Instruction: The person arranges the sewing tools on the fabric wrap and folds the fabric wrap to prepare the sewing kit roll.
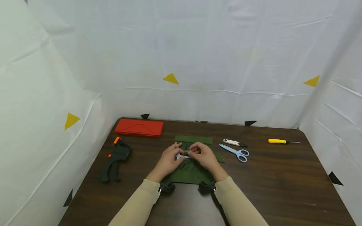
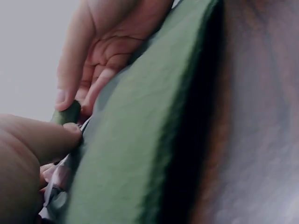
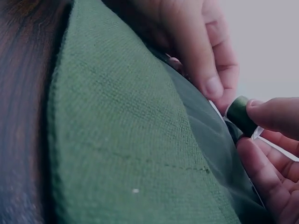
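Over a dark green cloth on the table, both hands work close together. My right hand pinches a small spool of green thread between thumb and fingertips. The same spool shows between those fingers in the left wrist view. My left hand holds a slim white, caliper-like tool between thumb and fingers, right beside the spool. Fingers hide much of this tool, so its exact kind is unclear. In the right wrist view the left thumb lies just short of the spool.
A red case lies at the back left, with a black and orange clamp before it. Right of the cloth are a white-and-black utility knife and light blue scissors. Farther right lies a yellow-handled screwdriver.
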### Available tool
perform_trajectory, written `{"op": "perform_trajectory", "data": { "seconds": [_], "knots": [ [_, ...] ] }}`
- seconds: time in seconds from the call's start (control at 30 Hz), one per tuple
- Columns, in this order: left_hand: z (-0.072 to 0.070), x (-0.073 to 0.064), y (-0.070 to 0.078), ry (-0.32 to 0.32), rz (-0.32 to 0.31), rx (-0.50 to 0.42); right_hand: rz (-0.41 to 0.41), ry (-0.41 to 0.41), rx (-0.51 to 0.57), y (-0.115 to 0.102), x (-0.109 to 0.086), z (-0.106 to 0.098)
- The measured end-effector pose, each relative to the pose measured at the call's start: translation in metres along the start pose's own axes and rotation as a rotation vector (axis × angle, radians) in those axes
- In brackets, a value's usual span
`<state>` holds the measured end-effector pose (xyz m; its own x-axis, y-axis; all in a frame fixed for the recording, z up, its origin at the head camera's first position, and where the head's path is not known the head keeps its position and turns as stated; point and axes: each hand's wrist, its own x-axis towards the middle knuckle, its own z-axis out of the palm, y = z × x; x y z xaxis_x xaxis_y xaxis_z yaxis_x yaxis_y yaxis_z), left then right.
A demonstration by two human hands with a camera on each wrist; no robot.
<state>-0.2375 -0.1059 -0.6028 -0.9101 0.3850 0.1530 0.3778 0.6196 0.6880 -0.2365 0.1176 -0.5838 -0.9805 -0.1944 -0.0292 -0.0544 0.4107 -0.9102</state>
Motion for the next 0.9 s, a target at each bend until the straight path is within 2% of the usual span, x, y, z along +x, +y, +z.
{"op": "perform_trajectory", "data": {
  "seconds": [0.13, 0.27, 0.57, 0.9],
  "knots": [
    [0.0028, -0.0008, 0.0024, 0.023, 0.026, 0.053, -0.002, -0.008, 0.035, 0.0012, 0.0005, -0.0012],
    [0.0034, -0.0021, 0.0038, 0.022, 0.004, 0.066, -0.008, -0.026, 0.046, 0.0031, 0.0013, -0.0015],
    [0.0021, 0.0017, 0.0059, -0.006, -0.030, 0.041, -0.022, -0.035, 0.052, 0.0038, 0.0016, -0.0044],
    [0.0026, 0.0001, 0.0046, 0.017, -0.041, 0.008, -0.033, -0.060, 0.065, 0.0032, 0.0005, -0.0038]
  ]
}}
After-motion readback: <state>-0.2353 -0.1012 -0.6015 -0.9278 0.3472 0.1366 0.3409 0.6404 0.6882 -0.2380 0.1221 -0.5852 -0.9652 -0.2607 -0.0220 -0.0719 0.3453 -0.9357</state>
